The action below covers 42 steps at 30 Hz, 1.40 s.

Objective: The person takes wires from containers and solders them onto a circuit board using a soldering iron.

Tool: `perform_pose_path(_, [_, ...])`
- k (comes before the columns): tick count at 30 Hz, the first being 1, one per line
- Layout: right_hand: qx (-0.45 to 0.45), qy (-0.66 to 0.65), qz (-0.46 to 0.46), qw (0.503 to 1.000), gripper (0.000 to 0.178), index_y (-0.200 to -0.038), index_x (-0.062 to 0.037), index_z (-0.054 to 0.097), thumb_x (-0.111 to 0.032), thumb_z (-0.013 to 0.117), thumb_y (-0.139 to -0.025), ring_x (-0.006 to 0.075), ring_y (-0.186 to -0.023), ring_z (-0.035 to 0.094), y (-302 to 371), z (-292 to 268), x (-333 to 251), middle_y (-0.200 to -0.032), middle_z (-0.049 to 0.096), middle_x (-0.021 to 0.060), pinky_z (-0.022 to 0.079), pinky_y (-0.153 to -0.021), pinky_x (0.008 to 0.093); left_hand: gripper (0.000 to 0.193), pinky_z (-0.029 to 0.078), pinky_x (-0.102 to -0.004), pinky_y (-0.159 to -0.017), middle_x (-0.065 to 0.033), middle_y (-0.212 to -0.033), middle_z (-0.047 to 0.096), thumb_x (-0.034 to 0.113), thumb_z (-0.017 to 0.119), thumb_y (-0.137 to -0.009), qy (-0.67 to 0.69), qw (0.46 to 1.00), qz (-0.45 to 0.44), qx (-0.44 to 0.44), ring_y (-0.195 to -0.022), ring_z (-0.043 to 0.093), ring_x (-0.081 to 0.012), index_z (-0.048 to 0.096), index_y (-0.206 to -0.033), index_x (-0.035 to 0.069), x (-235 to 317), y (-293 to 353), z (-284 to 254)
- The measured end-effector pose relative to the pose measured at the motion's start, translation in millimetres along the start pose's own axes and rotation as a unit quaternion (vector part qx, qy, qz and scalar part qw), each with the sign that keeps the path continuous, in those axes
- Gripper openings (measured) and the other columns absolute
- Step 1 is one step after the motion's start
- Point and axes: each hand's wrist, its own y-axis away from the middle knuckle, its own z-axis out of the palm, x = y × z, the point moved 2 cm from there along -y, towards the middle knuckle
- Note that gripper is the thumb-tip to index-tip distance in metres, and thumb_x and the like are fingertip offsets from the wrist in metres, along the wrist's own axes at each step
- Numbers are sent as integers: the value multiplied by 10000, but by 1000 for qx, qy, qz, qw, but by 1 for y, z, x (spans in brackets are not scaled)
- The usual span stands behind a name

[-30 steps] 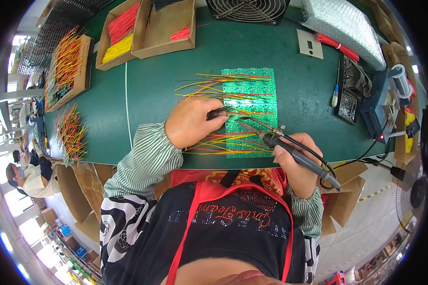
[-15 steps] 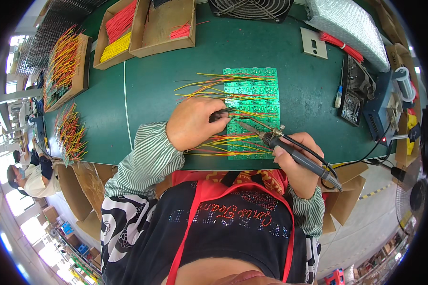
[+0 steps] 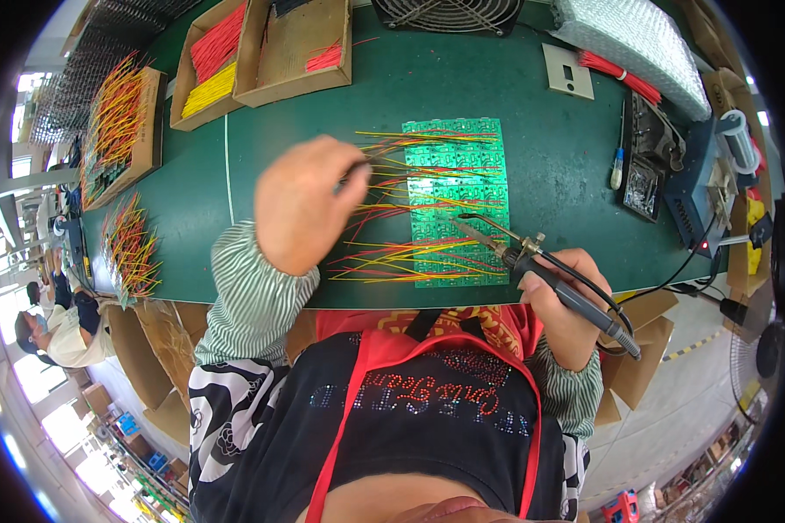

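Observation:
A green circuit board panel (image 3: pixel 458 155) lies on the bench, with rows of red and yellow wires (image 3: pixel 379 209) sticking out past its left edge. My left hand (image 3: pixel 305 205) is raised just left of the panel, above those wire ends. Its fingers are closed round a bundle of thin black wires (image 3: pixel 353 177), slightly blurred and mostly covered by the fingers. At the panel's lower right, my right hand (image 3: pixel 569 336) grips a soldering iron (image 3: pixel 576 301) with a thin feed tube along it. The iron's tip points up-left over the lower half of the panel.
Cardboard trays (image 3: pixel 295 91) of red and yellow wires stand at the far left. Finished-looking wired boards (image 3: pixel 131 248) lie at left. On the right are a tray of small metal parts (image 3: pixel 644 179), a screwdriver (image 3: pixel 617 170), a blue soldering unit (image 3: pixel 693 196) and a bubble-wrapped pack (image 3: pixel 632 52).
My left hand has moved left and up, away from the panel, with the black wires. The soldering iron has shifted slightly right and down. The panel sits a little further up-left in view.

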Motion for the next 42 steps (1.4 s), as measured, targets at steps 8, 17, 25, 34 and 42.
perform_pose_path(8, [5, -9, 3, 1000, 142, -837, 10, 604, -31, 690, -732, 58, -641, 564, 0, -1, 0, -717, 629, 33, 463, -584, 201, 169, 448, -384, -615, -113, -773, 589, 186, 644, -790, 151, 975, 29, -158, -713, 580, -295, 628, -842, 26, 25, 2, 36])
perform_pose_path(17, [-7, -16, 11, 1000, 140, -834, 5, 601, -22, 688, -728, 50, -626, 559, -6, 2, 3, -706, 623, 27, 460, -564, 197, 183, 445, -384, -608, -109, -752, 592, 197, 644, -782, 154, 970, 24, -187, -702, 574, -295, 619, -821, 20, 21, -2, 48])
perform_pose_path(25, [-11, 7, -9, 1000, 139, -832, 3, 599, -22, 691, -731, 47, -622, 553, -7, 0, 4, -706, 623, 26, 455, -563, 192, 181, 445, -387, -609, -109, -746, 590, 196, 644, -773, 156, 968, 13, -197, -704, 572, -296, 612, -803, 21, 21, -3, 49])
perform_pose_path(34, [15, -13, 5, 1000, 153, -844, 9, 601, -21, 696, -727, 55, -647, 563, -1, -12, 2, -734, 635, 37, 465, -586, 199, 152, 453, -363, -606, -104, -752, 597, 171, 649, -779, 135, 979, 22, -149, -694, 583, -274, 635, -829, 28, 18, -8, 35])
perform_pose_path(42, [25, -11, -2, 1000, 160, -855, 12, 601, -38, 688, -729, 64, -633, 567, 1, -18, 2, -719, 631, 40, 462, -578, 198, 144, 457, -368, -591, -93, -743, 600, 182, 640, -793, 109, 987, 62, -96, -659, 586, -278, 631, -802, 39, 36, -10, 34])
